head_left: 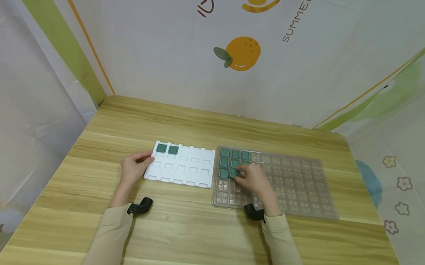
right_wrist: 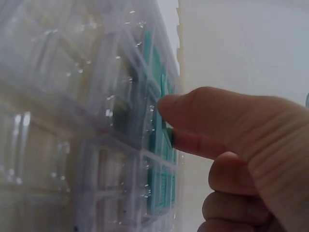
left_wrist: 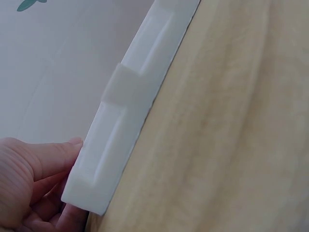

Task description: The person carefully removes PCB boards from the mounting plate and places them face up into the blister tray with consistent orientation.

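Observation:
My left hand (head_left: 133, 168) grips the left end of a white plastic tray (head_left: 173, 166), with the thumb at its edge and the other fingers partly hidden in the left wrist view. Two green square chips (head_left: 173, 149) sit in the tray's back row at the left. Over the clear plastic tray (head_left: 288, 183), my right hand (head_left: 256, 180) pinches a green chip (right_wrist: 168, 136) between thumb and index finger. That chip looks tilted at its pocket. Several other green chips (head_left: 224, 153) lie in the clear tray's left columns; some are partly covered by the hand.
Both trays lie nearly side by side on a wooden table (head_left: 179, 234). Black wrist mounts (head_left: 141, 206) are on both forearms. Behind the table hangs a white curtain (head_left: 158, 59) with fruit prints.

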Action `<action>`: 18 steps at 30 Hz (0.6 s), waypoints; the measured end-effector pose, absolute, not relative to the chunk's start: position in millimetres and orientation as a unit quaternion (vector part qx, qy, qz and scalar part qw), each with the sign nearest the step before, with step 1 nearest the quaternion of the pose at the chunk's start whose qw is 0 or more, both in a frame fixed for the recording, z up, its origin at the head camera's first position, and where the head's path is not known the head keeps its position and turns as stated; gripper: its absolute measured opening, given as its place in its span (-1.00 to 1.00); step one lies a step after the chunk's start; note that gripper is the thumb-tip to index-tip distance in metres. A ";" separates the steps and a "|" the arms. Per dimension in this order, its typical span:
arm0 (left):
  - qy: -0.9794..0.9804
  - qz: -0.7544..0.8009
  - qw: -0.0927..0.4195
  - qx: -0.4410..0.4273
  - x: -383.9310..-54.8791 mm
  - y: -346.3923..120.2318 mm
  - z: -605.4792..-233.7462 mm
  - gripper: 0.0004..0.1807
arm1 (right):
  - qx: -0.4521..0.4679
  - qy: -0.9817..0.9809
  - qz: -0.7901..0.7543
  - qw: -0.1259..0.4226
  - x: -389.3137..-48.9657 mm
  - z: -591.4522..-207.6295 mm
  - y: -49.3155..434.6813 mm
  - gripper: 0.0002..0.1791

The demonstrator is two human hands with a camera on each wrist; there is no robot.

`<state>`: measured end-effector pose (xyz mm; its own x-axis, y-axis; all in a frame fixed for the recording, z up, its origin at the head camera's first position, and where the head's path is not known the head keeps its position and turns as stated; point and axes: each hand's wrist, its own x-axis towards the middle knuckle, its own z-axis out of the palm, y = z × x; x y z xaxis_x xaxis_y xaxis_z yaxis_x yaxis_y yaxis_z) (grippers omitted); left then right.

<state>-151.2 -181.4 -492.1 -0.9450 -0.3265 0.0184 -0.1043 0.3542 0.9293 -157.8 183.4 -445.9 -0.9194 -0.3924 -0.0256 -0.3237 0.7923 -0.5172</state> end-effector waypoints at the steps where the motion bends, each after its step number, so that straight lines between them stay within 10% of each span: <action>1: -0.817 -0.552 0.100 0.132 -151.1 -181.3 -492.2 -0.76 | -0.189 0.945 -0.258 0.065 -157.7 -446.5 183.6 -0.69; 18: -0.822 -0.545 0.094 0.134 -152.2 -181.9 -493.2 -0.76 | -0.177 0.957 -0.224 0.053 -157.8 -450.4 184.5 -0.69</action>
<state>-152.2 -181.9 -493.2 -0.9462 -0.3234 0.0090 -0.1178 0.3704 0.9214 -157.8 184.5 -450.4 -0.9319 -0.3620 -0.0219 -0.3147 0.8371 -0.4474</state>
